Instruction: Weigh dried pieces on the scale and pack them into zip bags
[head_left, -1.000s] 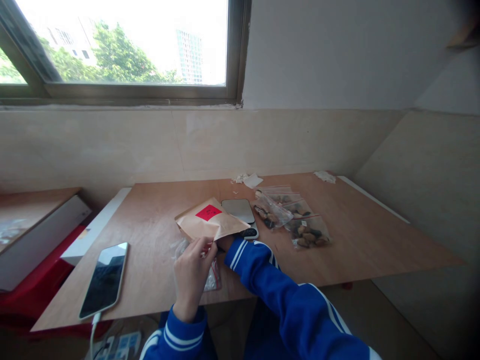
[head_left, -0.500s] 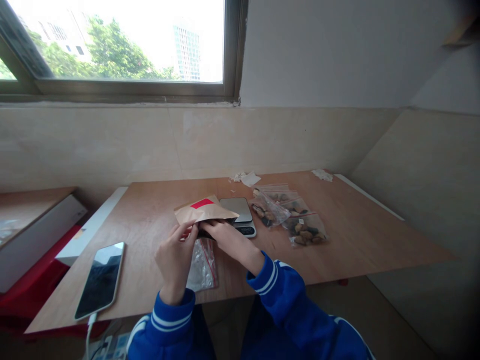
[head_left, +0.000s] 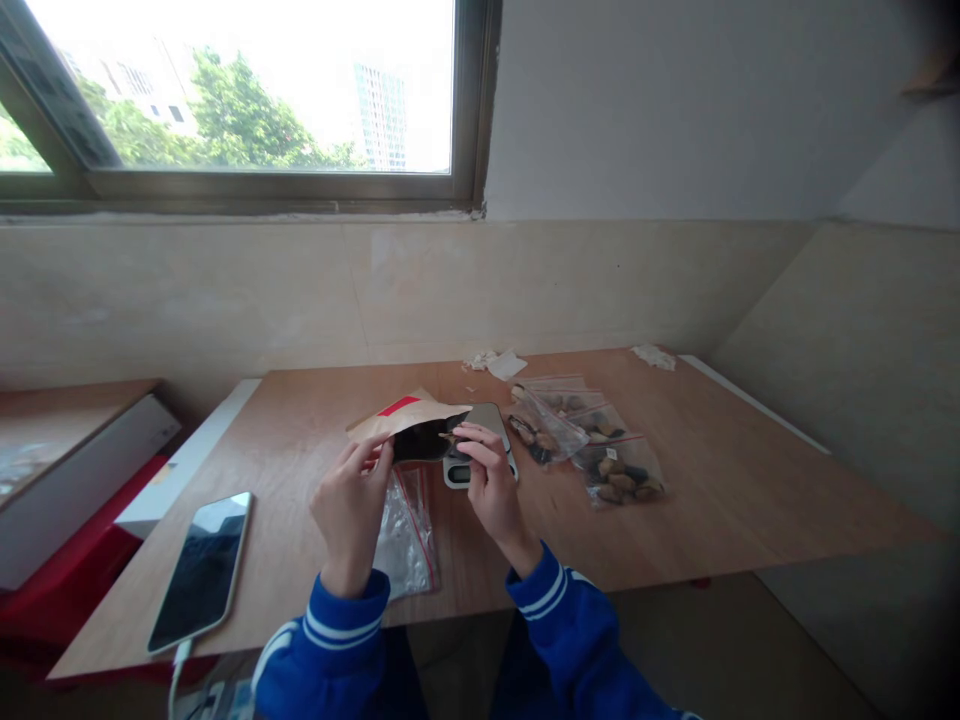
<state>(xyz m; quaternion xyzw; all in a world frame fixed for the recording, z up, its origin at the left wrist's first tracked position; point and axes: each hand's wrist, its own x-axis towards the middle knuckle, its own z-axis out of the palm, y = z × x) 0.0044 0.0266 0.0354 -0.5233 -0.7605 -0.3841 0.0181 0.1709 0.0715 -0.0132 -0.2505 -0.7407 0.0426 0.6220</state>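
Note:
A brown kraft paper pouch point(head_left: 409, 415) with a red label is tilted towards me, its dark mouth gaping. My left hand point(head_left: 352, 500) pinches the pouch's left rim between thumb and fingers. At the right end of the mouth, my right hand point(head_left: 491, 480) has its fingertips closed on a small brown piece point(head_left: 448, 437), too small to name. Behind that hand lies a kitchen scale point(head_left: 491, 418), partly covered. Below the pouch, clear zip bags point(head_left: 409, 540) with red seals lie flat on the table.
On the right side of the wooden table point(head_left: 720, 480) lie several zip bags point(head_left: 619, 470) of brown, lumpy pieces. A charging phone point(head_left: 202, 570) rests near the left edge. Crumpled white tissue point(head_left: 506, 364) sits at the back, below the window point(head_left: 262, 100).
My right hand has come out of the pouch to the right, with a small brown piece at its fingertips. The pouch mouth shows wider. My left hand still grips the rim.

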